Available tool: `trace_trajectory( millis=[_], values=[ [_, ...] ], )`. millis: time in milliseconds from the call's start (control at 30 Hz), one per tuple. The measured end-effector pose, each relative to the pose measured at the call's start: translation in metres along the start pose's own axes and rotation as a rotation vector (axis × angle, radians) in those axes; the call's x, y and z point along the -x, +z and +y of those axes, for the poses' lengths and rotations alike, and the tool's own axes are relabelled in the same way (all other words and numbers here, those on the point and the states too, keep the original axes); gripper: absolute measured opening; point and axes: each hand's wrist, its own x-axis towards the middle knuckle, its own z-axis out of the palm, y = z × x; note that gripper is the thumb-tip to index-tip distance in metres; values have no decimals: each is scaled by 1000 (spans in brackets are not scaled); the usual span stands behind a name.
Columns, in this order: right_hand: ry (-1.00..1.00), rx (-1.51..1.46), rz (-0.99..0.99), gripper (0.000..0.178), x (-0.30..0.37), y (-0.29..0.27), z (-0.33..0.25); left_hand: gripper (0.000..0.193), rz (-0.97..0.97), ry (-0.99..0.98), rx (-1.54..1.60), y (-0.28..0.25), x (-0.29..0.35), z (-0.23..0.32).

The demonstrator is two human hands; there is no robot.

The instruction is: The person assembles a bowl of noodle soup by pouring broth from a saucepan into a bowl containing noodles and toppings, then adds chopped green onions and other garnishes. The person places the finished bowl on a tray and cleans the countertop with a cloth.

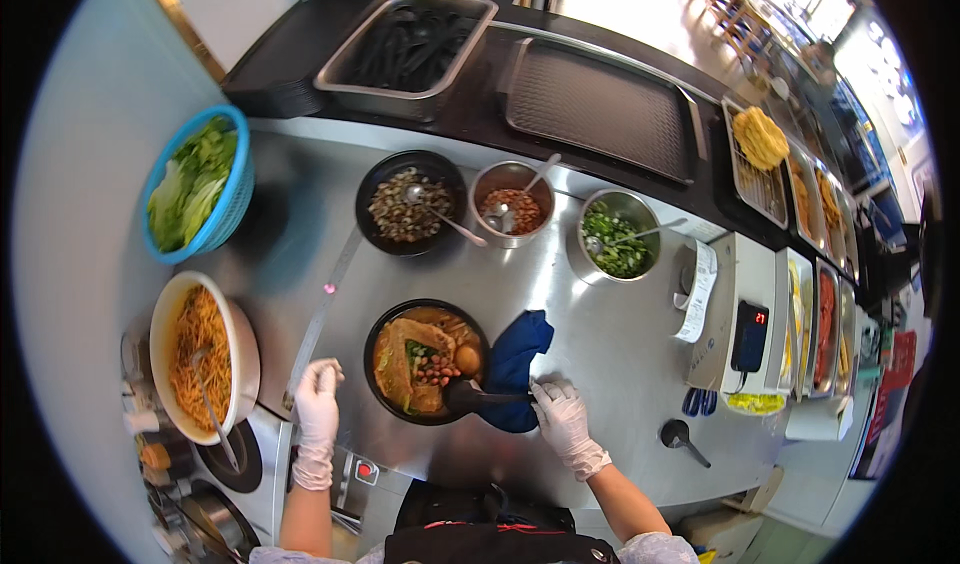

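A black bowl [380,364] of noodle soup stands on the steel counter, topped with a folded fried sheet, an egg, chopped greens and pinkish diced pieces. A black soup spoon [490,398] rests its head on the bowl's near right edge. My right hand [568,426], in a white glove, has its fingers closed at the end of the spoon's handle. Under that handle, beside the bowl, lies a crumpled dark blue cloth [518,359]. My left hand [318,412], gloved too, hovers left of the bowl with curled fingers and nothing visible in them.
Behind the bowl stand a black bowl of brown diced topping [365,209], a steel pot of reddish bits [480,179] and one of chopped scallions [650,219]. Leftward are a blue basket of lettuce [235,184] and a noodle tub [243,354]. A black ladle [680,436] lies right, near a printer [730,304].
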Motion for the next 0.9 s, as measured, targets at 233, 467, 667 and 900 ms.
trace_trajectory(
  millis=[233, 467, 667, 900],
  values=[
    [142, -270, -43, 34, 9, -7, -11, 17, 90, -249, 198, -5, 55, -56],
    [291, -435, 32, 27, -16, -38, -57, 18, 97, -293, 299, 5, 57, -58],
    [323, -420, 63, 25, -57, -22, -70, 16, 68, -282, 343, 17, 49, -54],
    [426, -419, 21, 27, -56, 7, -65, 14, 42, -304, 390, 29, 40, -52]
  ],
)
